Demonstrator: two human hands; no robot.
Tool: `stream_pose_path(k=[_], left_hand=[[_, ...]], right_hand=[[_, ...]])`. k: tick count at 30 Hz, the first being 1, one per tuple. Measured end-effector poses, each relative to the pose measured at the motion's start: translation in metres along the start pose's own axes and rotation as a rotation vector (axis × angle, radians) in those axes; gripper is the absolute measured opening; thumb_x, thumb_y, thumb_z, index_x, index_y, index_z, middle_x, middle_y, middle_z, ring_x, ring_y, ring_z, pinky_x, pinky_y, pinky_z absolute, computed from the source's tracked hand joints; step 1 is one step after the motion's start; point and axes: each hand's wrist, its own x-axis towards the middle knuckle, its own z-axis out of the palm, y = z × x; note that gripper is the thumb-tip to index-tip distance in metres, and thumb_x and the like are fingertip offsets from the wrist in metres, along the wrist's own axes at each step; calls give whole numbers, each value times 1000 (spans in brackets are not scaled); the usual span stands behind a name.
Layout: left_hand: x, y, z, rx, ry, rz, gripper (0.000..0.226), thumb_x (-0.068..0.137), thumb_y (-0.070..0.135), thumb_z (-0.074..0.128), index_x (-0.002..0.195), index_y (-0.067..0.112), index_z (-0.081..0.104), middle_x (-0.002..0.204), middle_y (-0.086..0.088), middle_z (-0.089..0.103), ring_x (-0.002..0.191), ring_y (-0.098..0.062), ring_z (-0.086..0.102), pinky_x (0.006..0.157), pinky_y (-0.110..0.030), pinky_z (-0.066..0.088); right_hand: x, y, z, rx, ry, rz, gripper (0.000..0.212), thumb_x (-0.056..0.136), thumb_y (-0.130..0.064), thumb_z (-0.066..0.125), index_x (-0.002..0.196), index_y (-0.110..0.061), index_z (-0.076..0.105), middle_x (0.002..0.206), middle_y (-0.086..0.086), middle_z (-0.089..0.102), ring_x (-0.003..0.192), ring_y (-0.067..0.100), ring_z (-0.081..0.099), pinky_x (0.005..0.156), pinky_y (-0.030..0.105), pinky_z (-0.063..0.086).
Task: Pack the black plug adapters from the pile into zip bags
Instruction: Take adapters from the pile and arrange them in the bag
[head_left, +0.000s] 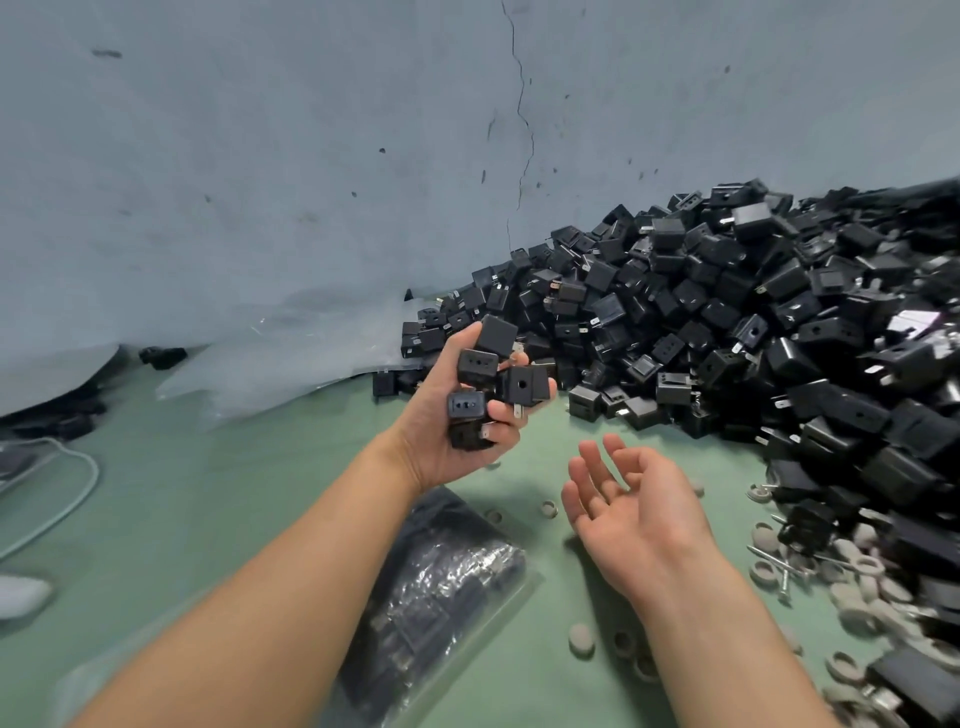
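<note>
My left hand (434, 447) grips a handful of black adapters (478, 365) above the green worktop (208, 509), beside the big pile (753, 322). My right hand (634, 501) is empty, palm up, fingers apart. Gathering step, prob. Next I need an empty zip bag (291, 358), e.g. from the clear ones by the wall (260, 156).

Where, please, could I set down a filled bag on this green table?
Bare green table lies between the white cable and the left forearm. Crowded: black adapter pile and grey round caps at right, filled clear bag between the forearms.
</note>
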Motion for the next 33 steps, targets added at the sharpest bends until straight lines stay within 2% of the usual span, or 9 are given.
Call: stream_pose_path(k=[3, 6, 10, 16, 19, 24, 28, 30, 33], left_hand=[[-5, -9, 4, 3, -29, -15, 46, 88, 59, 64, 102, 15, 64, 118, -12, 59, 54, -9, 53, 45, -21, 46], [-3, -19, 7, 25, -10, -24, 46, 88, 58, 65, 103, 14, 63, 116, -10, 55, 53, -9, 53, 45, -21, 45], [0, -27, 10, 29, 21, -24, 45, 88, 55, 66, 102, 12, 63, 106, -7, 55, 54, -9, 55, 46, -19, 45], [4, -37, 15, 120, 112, -25, 47, 85, 55, 70, 100, 12, 61, 91, -5, 63, 54, -9, 55, 45, -18, 45], [6, -39, 17, 168, 162, -12, 49, 83, 57, 70, 101, 13, 60, 88, -3, 61, 53, -9, 55, 45, -19, 45], [8, -40, 21, 196, 200, 1, 50, 83, 57, 70, 102, 13, 60, 98, -5, 66, 53, -9, 56, 46, -19, 47], [7, -41, 30, 291, 270, 38, 50, 84, 63, 64, 98, 16, 71, 128, -3, 66, 57, -7, 54, 52, -20, 48], [6, -43, 42, 401, 349, 79, 51, 87, 66, 58, 91, 19, 78, 119, 1, 69, 58, -7, 55, 58, -22, 48], [2, -49, 64, 739, 568, 233, 54, 89, 63, 57, 97, 12, 73, 81, 7, 72, 61, -7, 62, 59, -23, 50]], right_hand=[[-3, 1, -1, -41, -80, -7, 23, 98, -17, 46, 112, -17, 64, 113, 8, 69, 103, 23, 65, 77, 36, 50], [-5, 5, 2, -118, -151, -7, 26, 96, -22, 53, 119, -19, 66, 120, 8, 68, 113, 26, 62, 83, 41, 51], [-5, 8, 8, -209, -170, -22, 19, 96, -27, 59, 112, -22, 69, 123, 9, 69, 116, 25, 63, 92, 42, 50], [-3, 15, 12, -222, -80, -79, 14, 96, -15, 61, 108, -18, 68, 79, 5, 77, 87, 19, 72, 95, 42, 53], [-1, 17, 12, -229, -53, -98, 17, 96, -15, 62, 112, -15, 68, 91, 6, 78, 81, 17, 71, 91, 41, 55], [3, 18, 11, -237, -10, -120, 20, 94, -15, 65, 114, -16, 68, 92, 2, 78, 75, 14, 73, 79, 37, 58], [2, 20, 11, -216, 4, -173, 37, 95, -18, 66, 130, -16, 56, 108, 3, 75, 76, 14, 74, 77, 36, 58], [3, 21, 12, -208, -10, -229, 40, 97, -19, 63, 132, -26, 45, 107, 2, 74, 78, 15, 72, 77, 36, 57], [-5, 23, 20, -199, -80, -182, 20, 102, -29, 53, 121, -27, 60, 98, 3, 73, 79, 17, 67, 68, 33, 54]])
